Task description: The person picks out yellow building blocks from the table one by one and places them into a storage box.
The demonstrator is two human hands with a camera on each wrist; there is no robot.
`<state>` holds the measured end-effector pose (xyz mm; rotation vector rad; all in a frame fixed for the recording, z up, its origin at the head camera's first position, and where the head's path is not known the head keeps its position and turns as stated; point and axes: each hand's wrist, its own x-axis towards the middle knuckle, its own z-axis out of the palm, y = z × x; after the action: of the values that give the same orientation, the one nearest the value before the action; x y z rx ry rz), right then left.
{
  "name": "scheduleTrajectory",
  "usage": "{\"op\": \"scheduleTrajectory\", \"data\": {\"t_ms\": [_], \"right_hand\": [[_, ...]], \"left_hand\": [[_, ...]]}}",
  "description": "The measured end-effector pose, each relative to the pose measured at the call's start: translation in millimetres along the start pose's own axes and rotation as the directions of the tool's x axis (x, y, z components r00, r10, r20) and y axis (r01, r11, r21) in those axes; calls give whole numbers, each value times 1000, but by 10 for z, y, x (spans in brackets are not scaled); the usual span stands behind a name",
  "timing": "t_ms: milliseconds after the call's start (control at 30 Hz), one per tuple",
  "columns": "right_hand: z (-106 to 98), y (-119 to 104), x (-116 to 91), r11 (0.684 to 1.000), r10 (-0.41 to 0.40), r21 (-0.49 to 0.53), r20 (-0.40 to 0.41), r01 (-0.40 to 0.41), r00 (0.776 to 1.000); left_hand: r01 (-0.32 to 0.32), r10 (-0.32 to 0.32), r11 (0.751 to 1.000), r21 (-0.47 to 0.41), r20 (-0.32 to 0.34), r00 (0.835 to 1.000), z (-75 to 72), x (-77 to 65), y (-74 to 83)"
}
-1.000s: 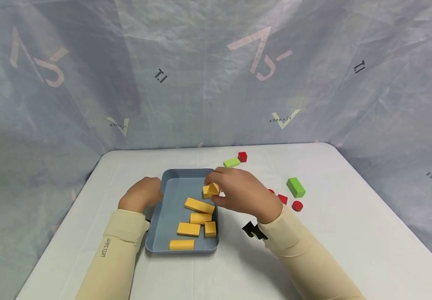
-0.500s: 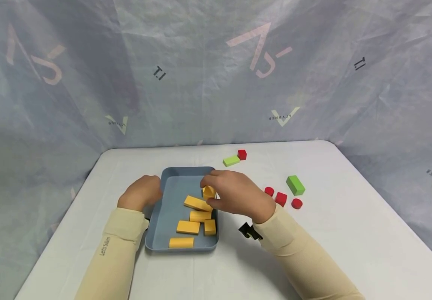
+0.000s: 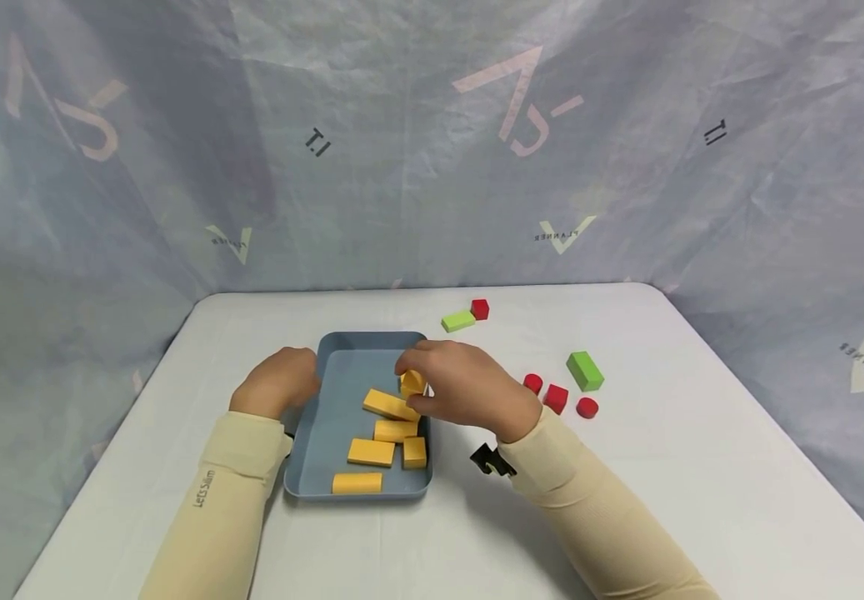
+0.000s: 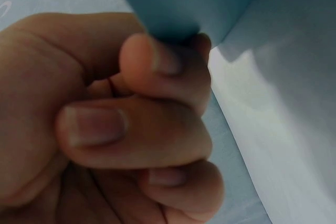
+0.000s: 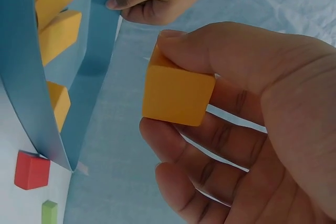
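Note:
My left hand (image 3: 278,382) grips the left rim of a blue-grey tray (image 3: 310,450). Its curled fingers and the tray's wall (image 4: 184,3) fill the left wrist view. Over the tray's far right corner, my right hand (image 3: 472,385) pinches a yellow cube (image 5: 176,95) between thumb and fingers. Several more yellow blocks lie in the tray, among them a long block (image 3: 389,404), a flat block (image 3: 371,452) and a half-round block (image 3: 357,483). The right hand partly covers the tray's right rim in the head view.
On the white table (image 3: 521,517), right of the tray, lie a green block (image 3: 585,371), a red cube (image 3: 556,398) and two red discs, one (image 3: 587,407) nearer the right. A lime block (image 3: 457,321) and another red cube (image 3: 480,309) sit beyond the tray.
My right hand has moved slightly left and lower over the tray with the yellow cube. The red pieces it partly covered now show fully. The left hand keeps its hold on the rim.

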<state>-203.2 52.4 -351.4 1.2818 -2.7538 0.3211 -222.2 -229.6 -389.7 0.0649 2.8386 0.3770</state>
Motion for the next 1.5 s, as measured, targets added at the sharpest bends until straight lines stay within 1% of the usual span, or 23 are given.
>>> {"op": "scheduleTrajectory", "data": {"t_ms": [200,533,833,1000,1233,1500], "right_hand": [[75,-1,37,1000,-8,4,17,8,1000],[199,54,101,1000,18,-24,63,-17,998],[283,41,127,999,23,-47,98,-18,995],[335,39,142,998,35,-53,120,-29,992],[391,50,156,997,47,-67,131,-38,990],[403,50,141,998,54,-40,138,-49,989]], "left_hand": [[5,-5,1000,6,4,1000,-10,-5,3],[-6,6,1000,6,-1,1000,-18,-12,0],[-4,4,1000,3,-1,1000,-26,9,-2],[-5,5,1000,17,8,1000,-20,5,-12],[1,-1,1000,21,12,1000,-27,7,-2],[14,-15,1000,15,35,999,-2,16,-3]]}}
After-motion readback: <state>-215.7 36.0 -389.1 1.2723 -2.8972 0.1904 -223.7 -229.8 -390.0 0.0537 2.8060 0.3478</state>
